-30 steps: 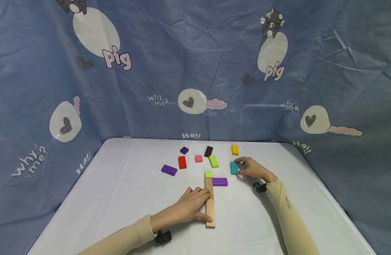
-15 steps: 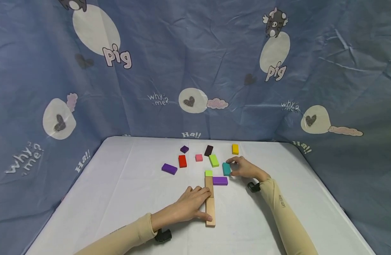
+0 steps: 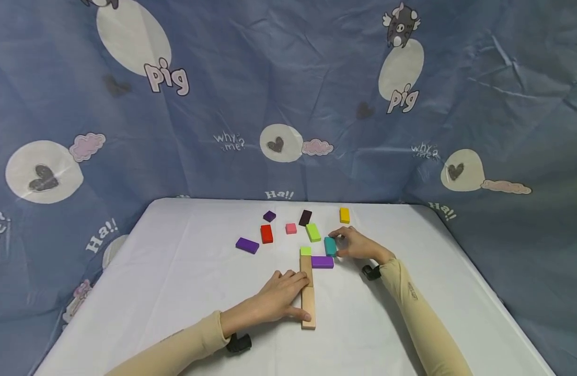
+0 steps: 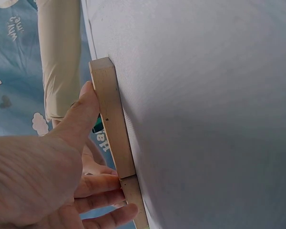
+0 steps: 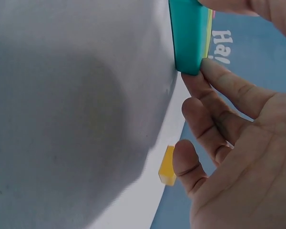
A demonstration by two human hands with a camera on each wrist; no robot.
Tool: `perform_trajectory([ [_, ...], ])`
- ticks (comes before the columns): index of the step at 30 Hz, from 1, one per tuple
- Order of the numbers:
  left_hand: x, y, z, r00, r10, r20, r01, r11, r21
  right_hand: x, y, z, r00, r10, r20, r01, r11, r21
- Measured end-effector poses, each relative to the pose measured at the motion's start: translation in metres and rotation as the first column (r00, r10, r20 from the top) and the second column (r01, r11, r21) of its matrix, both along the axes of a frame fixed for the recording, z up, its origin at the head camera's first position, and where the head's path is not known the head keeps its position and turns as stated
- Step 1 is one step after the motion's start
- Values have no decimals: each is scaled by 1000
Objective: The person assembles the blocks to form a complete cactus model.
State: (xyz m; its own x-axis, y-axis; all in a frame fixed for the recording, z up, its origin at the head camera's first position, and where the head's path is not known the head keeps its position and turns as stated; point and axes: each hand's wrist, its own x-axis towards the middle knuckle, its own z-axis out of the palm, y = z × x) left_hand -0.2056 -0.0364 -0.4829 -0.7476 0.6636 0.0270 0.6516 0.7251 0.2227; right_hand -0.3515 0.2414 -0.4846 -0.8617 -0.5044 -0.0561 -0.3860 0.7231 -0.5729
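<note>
In the head view two plain wooden blocks lie end to end, the near one [image 3: 308, 309] and the far one [image 3: 306, 269]. My left hand [image 3: 274, 297] rests along their left side, thumb on the near block and fingertips at the far one. A light green block [image 3: 306, 251] sits against their far end, with a purple block [image 3: 322, 262] beside it on the right. My right hand [image 3: 359, 245] pinches a teal block [image 3: 330, 246] by its two ends, just behind the purple block. The right wrist view shows fingers and thumb at opposite ends of the teal block [image 5: 188, 36].
Further back on the white table [image 3: 199, 224] lie a lime block [image 3: 313, 232], a black block [image 3: 305, 218], a pink cube [image 3: 291, 228], a red block [image 3: 267, 234], a yellow block [image 3: 345, 215] and purple pieces [image 3: 247, 245]. A blue printed cloth [image 3: 213, 104] hangs behind.
My right hand has slid the teal block to the left, closer to the purple block and the lime one. My left hand has stayed on the wooden blocks.
</note>
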Motion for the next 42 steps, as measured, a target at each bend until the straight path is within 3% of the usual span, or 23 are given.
perform_trajectory([
  [10,-4,-2,3,1000,9,6,-9,1000,-6,-1,-6,9,1000,18,15,-18,1000,16],
  [32,1,-1,-1,999,14,51,-15,1000,7,10,-4,1,1000,0,-4,0,1000,0],
  [36,1,-1,-1,999,12,43,-12,1000,4,7,-1,0,999,-23,-32,22,999,-31],
  [42,0,0,-1,1000,8,23,-8,1000,-8,-2,7,4,992,-111,-65,101,984,-150],
])
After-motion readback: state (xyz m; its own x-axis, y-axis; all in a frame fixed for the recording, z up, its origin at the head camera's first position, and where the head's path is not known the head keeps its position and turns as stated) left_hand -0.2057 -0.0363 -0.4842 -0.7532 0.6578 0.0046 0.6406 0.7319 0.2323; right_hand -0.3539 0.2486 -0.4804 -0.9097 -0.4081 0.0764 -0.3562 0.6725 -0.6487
